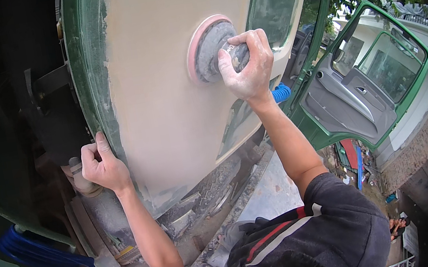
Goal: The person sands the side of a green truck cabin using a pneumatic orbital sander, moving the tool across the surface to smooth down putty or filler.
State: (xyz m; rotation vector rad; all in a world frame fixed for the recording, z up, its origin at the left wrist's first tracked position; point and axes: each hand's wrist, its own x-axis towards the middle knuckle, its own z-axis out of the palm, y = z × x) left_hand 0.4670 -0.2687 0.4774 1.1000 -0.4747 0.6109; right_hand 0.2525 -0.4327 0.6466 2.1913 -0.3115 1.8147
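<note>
My right hand (245, 66), dusted white, grips the top of a grey round sander (203, 50) with a pink rim, its face against a large vehicle panel (161, 120) coated in beige filler with green paint at its borders. A blue coiled hose (282, 93) shows just behind my right wrist. At lower left, my left hand (104, 163) has its fingers curled at the green left edge (91, 58) of the panel, thumb pointing up along it.
An open green vehicle door (356, 104) with grey trim stands at right, before a white building and foliage. Dark metalwork (47, 85) and bundled blue hose (36, 254) lie left of the panel. Scrap pieces and a pale sheet (269, 192) lie on the ground below.
</note>
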